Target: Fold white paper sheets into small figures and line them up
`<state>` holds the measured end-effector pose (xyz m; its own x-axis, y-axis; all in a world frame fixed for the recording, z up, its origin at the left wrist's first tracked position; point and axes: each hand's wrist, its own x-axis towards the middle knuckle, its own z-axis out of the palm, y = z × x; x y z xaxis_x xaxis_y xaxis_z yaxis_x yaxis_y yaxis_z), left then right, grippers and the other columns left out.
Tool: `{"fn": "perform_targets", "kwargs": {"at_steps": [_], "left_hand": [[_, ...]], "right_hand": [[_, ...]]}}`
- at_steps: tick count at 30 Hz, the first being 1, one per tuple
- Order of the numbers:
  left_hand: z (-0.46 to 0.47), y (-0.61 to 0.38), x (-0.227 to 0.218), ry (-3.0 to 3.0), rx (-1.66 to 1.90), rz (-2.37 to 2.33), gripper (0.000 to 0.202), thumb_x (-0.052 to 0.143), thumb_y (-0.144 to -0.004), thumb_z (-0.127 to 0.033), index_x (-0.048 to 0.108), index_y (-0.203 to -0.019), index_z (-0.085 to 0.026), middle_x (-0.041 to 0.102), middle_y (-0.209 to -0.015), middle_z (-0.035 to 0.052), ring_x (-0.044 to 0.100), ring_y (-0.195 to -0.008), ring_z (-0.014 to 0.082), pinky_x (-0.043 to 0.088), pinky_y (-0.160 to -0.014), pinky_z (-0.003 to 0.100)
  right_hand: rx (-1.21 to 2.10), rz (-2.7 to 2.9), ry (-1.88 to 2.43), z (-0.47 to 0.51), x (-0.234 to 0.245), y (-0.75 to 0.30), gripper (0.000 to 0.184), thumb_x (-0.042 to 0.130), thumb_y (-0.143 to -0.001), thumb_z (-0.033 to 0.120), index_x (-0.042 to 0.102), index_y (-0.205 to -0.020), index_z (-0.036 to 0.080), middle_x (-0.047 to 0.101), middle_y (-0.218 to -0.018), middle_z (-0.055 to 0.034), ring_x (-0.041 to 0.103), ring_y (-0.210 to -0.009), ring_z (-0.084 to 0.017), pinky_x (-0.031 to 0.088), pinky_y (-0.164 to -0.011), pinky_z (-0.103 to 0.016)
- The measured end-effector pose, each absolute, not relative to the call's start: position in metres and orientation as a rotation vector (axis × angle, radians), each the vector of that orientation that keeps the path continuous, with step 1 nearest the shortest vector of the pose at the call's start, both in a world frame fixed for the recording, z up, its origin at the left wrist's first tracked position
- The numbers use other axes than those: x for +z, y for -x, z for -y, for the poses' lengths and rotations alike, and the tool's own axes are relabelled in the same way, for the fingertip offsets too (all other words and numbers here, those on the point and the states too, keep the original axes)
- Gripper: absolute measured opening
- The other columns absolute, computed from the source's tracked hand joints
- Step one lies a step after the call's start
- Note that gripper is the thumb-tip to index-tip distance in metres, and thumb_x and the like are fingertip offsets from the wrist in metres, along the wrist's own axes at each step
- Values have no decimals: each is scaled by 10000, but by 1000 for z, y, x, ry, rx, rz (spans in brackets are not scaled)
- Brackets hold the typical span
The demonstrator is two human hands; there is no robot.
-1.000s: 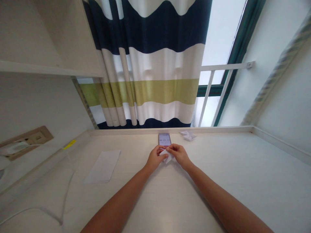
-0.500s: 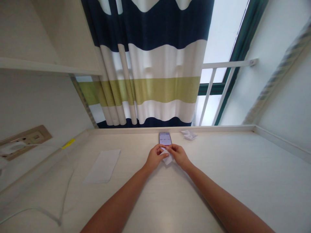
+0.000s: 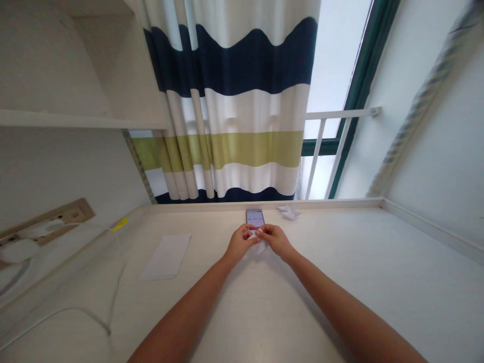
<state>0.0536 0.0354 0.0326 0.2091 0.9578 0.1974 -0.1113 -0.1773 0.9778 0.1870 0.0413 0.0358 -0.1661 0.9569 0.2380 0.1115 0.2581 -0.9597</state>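
Note:
My left hand (image 3: 239, 244) and my right hand (image 3: 276, 240) meet at the middle of the pale wooden desk (image 3: 340, 282), pinching a small folded piece of white paper (image 3: 260, 247) between them. Much of that paper is hidden by my fingers. Just beyond my fingertips, a smartphone (image 3: 255, 218) lies flat with its screen lit, showing small text. To its right, near the desk's back edge, sit some small folded white paper pieces (image 3: 289, 213).
A flat white paper sheet (image 3: 165, 256) lies left of my hands, and a white cable (image 3: 75, 315) curves across the left front of the desk. A yellow tag (image 3: 119, 224) marks the left edge. A wall socket panel (image 3: 49, 224) with white plugs is at left; a striped curtain (image 3: 230, 111) and a window railing (image 3: 340, 114) stand behind.
My head view has tilted, so the curtain and window sit lower in the picture. My hands keep hold of the folded paper, and the phone and other paper pieces stay in place.

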Motion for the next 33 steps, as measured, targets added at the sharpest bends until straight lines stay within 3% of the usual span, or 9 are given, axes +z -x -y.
{"fn": "perform_targets", "kwargs": {"at_steps": [8,16,23,28,33], "left_hand": [[-6,-42,45,-1372,1124,-835,357,661,-565,-314,579,-859,-128,635,-640,29,582,-582,131,467,-563,258],[36,-39,52,-1431,1231,-840,288,655,-567,-262,593,-816,-132,624,-581,12,563,-544,121,459,-531,241],[59,-42,42,-1425,1372,-857,97,608,-588,-199,593,-656,-132,610,-635,8,547,-577,103,432,-504,198],[66,-45,33,-1401,1348,-856,177,585,-614,-206,619,-772,-134,622,-730,31,558,-638,122,467,-544,234],[68,-45,23,-1447,1341,-816,310,617,-566,-135,609,-876,-131,625,-788,33,550,-644,106,478,-589,238]], "right_hand": [[1094,1527,1000,-10,49,-185,309,602,-572,450,555,-580,144,517,-487,27,412,-447,-82,296,-446,-211],[1146,1460,964,35,53,-182,303,623,-561,426,586,-632,134,536,-525,25,441,-483,-87,316,-482,-219],[1068,1313,1049,64,43,-184,292,636,-550,385,577,-730,162,516,-556,35,449,-494,-80,324,-449,-200],[1060,1317,1038,69,31,-185,254,605,-585,391,561,-584,141,413,-377,63,333,-364,-53,243,-381,-204],[1069,1271,994,67,25,-188,239,637,-562,358,576,-576,128,476,-403,48,397,-379,-52,321,-394,-194]]}}
